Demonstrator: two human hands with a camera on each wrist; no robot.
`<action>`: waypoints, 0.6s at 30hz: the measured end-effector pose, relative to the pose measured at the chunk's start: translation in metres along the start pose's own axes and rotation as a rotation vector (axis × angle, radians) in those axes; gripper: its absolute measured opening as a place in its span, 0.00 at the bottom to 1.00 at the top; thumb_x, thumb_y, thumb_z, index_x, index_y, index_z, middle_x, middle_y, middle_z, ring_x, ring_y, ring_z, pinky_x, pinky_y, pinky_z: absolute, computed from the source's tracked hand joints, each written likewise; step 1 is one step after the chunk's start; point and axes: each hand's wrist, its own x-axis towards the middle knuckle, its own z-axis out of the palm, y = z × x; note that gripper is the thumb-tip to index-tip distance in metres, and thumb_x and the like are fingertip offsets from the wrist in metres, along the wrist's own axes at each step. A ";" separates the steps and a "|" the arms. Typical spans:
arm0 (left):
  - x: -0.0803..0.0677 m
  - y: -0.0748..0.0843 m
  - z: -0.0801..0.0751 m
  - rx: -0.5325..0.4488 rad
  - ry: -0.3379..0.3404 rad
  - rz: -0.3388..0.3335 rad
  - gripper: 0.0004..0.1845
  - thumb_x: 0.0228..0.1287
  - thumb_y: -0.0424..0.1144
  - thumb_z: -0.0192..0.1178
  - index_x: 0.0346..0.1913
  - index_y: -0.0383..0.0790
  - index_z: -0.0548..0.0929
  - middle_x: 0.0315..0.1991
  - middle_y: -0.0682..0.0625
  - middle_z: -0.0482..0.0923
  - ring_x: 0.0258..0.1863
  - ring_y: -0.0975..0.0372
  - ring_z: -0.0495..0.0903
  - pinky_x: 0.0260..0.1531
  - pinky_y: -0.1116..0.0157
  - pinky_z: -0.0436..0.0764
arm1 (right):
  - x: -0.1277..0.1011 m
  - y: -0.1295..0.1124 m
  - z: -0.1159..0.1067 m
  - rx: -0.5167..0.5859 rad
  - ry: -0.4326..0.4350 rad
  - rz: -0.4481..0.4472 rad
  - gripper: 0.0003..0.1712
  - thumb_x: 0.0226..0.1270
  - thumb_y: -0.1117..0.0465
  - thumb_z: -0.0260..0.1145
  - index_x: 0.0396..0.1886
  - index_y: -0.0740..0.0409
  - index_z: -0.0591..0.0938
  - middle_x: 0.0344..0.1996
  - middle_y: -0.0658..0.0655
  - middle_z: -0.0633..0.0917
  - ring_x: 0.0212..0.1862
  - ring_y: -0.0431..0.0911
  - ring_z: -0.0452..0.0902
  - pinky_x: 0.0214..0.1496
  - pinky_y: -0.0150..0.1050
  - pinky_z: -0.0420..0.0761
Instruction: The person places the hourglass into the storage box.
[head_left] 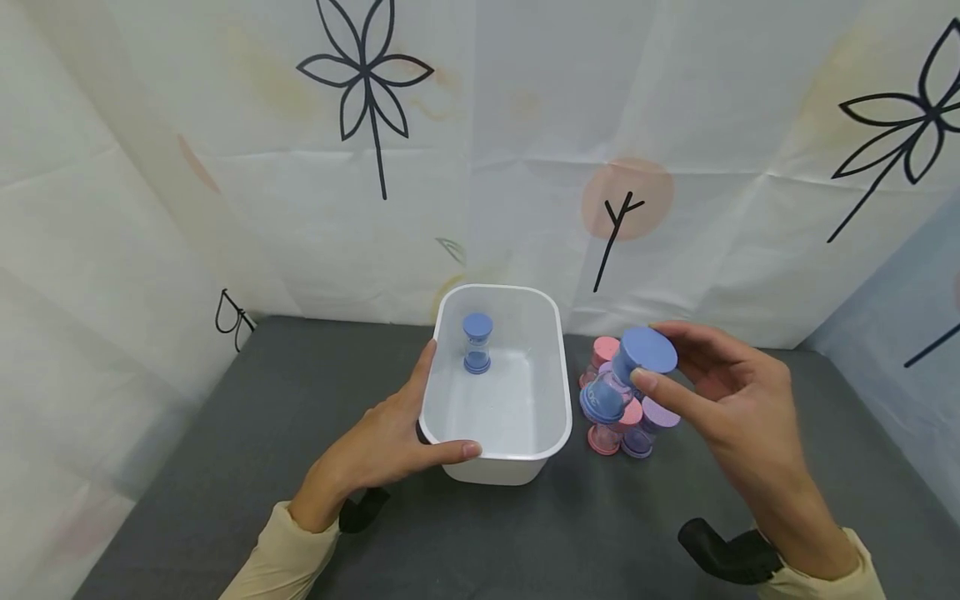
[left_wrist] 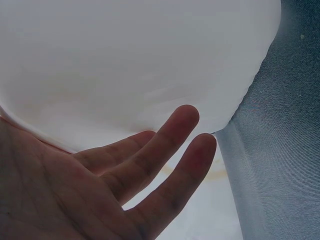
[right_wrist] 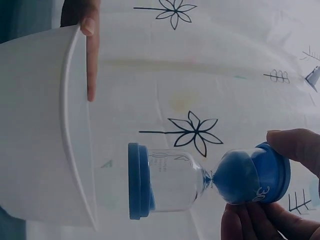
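My right hand (head_left: pixel 738 400) pinches a blue sand timer (right_wrist: pixel 240 177) by one end cap, thumb on one side and fingers on the other. The timer is tilted in the air, and blue sand shows in the bulb nearer the hand. Pink sand timers (head_left: pixel 603 439) and purple ones (head_left: pixel 637 442) stand below it on the table, partly hidden. My left hand (head_left: pixel 382 437) rests at the near left corner of a white bin (head_left: pixel 498 472), its thumb along the rim and its fingers extended along the outer side. Inside the bin a blue sand timer (head_left: pixel 477 343) stands upright.
A dark grey table (head_left: pixel 360 367) lies under the bin and the timers. White cloth (head_left: pixel 517 217) with flower drawings hangs behind and along both sides. The bin wall (right_wrist: pixel 40 125) stands beside the held timer in the right wrist view.
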 end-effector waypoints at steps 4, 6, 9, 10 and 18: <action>0.000 0.000 0.000 -0.010 0.000 0.006 0.68 0.49 0.66 0.75 0.79 0.75 0.31 0.72 0.63 0.62 0.52 0.59 0.78 0.48 0.50 0.76 | 0.014 -0.004 0.011 0.017 -0.006 -0.013 0.26 0.58 0.76 0.75 0.58 0.69 0.82 0.53 0.65 0.82 0.53 0.52 0.82 0.54 0.32 0.79; 0.000 0.000 0.001 -0.012 0.000 0.008 0.68 0.49 0.66 0.75 0.79 0.75 0.31 0.72 0.63 0.62 0.52 0.58 0.78 0.48 0.50 0.76 | 0.022 -0.005 0.016 0.043 -0.017 -0.018 0.25 0.58 0.76 0.75 0.57 0.68 0.82 0.52 0.65 0.82 0.52 0.52 0.82 0.51 0.33 0.81; 0.000 0.000 0.001 -0.005 0.001 0.004 0.68 0.49 0.67 0.75 0.80 0.73 0.31 0.72 0.63 0.62 0.53 0.58 0.78 0.49 0.50 0.76 | 0.034 -0.004 0.022 0.052 -0.031 -0.033 0.24 0.59 0.74 0.75 0.56 0.68 0.82 0.50 0.63 0.83 0.50 0.52 0.82 0.50 0.33 0.81; 0.000 0.000 0.000 -0.003 0.002 0.001 0.68 0.49 0.67 0.75 0.80 0.72 0.31 0.72 0.63 0.62 0.53 0.57 0.78 0.49 0.50 0.76 | 0.038 -0.003 0.025 0.066 -0.035 -0.037 0.24 0.59 0.74 0.75 0.56 0.68 0.82 0.50 0.63 0.84 0.49 0.51 0.82 0.50 0.33 0.81; 0.000 -0.001 0.000 -0.017 -0.010 -0.003 0.68 0.50 0.66 0.75 0.81 0.70 0.32 0.70 0.61 0.65 0.52 0.56 0.79 0.48 0.50 0.76 | 0.073 0.009 0.045 0.030 -0.040 -0.030 0.24 0.61 0.69 0.76 0.57 0.70 0.82 0.46 0.59 0.85 0.46 0.48 0.85 0.52 0.33 0.81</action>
